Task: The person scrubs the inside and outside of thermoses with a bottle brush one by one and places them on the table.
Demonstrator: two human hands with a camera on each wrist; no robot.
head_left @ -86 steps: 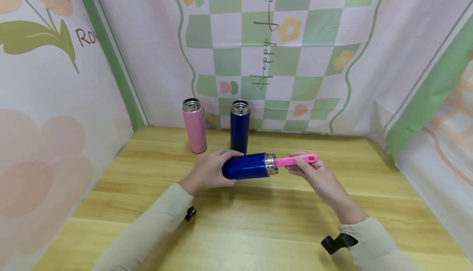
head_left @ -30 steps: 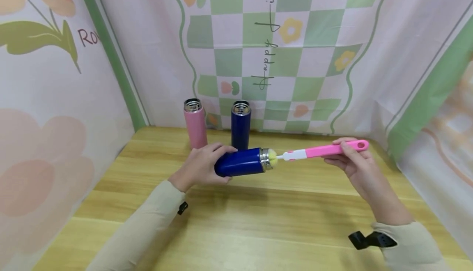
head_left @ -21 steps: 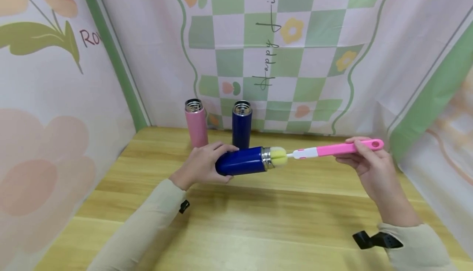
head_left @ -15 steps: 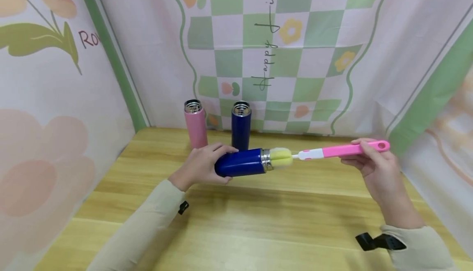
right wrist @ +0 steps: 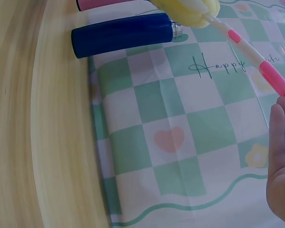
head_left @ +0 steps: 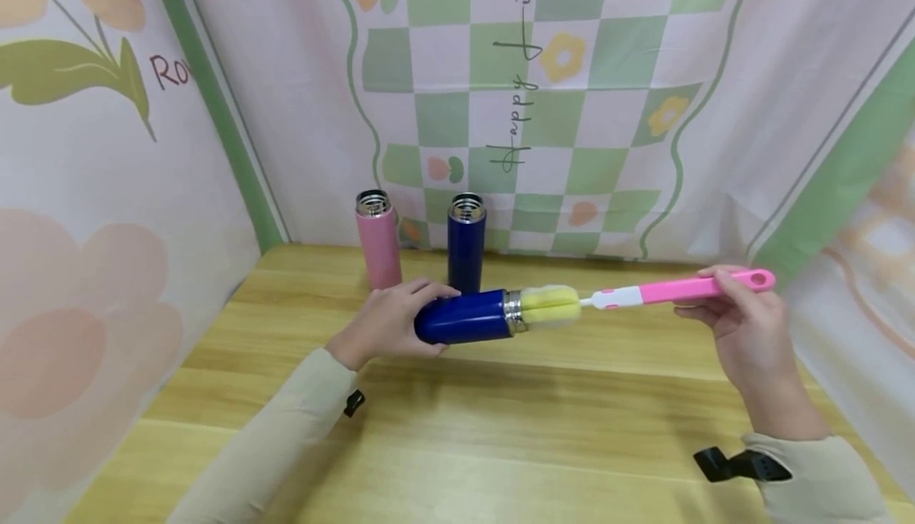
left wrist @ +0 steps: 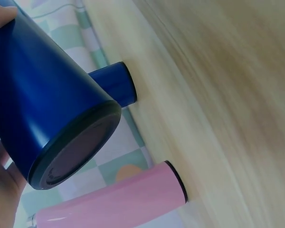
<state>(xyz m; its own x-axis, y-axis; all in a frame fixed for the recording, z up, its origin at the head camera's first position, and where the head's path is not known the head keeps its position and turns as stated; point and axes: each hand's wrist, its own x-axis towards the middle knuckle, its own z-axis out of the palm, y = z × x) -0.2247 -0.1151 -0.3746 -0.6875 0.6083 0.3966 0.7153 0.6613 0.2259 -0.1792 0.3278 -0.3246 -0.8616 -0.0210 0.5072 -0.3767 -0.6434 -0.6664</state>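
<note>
In the head view my left hand grips a blue thermos bottle near its base, tipped on its side above the table with its steel mouth to the right. My right hand pinches the pink handle of a bottle brush. The brush's yellow sponge head shows mostly outside, its tip right at the bottle's mouth. In the left wrist view the held bottle's dark base faces the camera. The right wrist view shows the white neck of the brush and part of my right hand.
A pink bottle and a second blue bottle stand upright and lidless at the back of the wooden table. Behind them hangs a checked curtain. The held bottle overlaps the second blue bottle's foot in the head view.
My right hand has moved right, drawing the brush out of the bottle, so the yellow sponge head has come into view. My left hand and its bottle have shifted slightly left.
</note>
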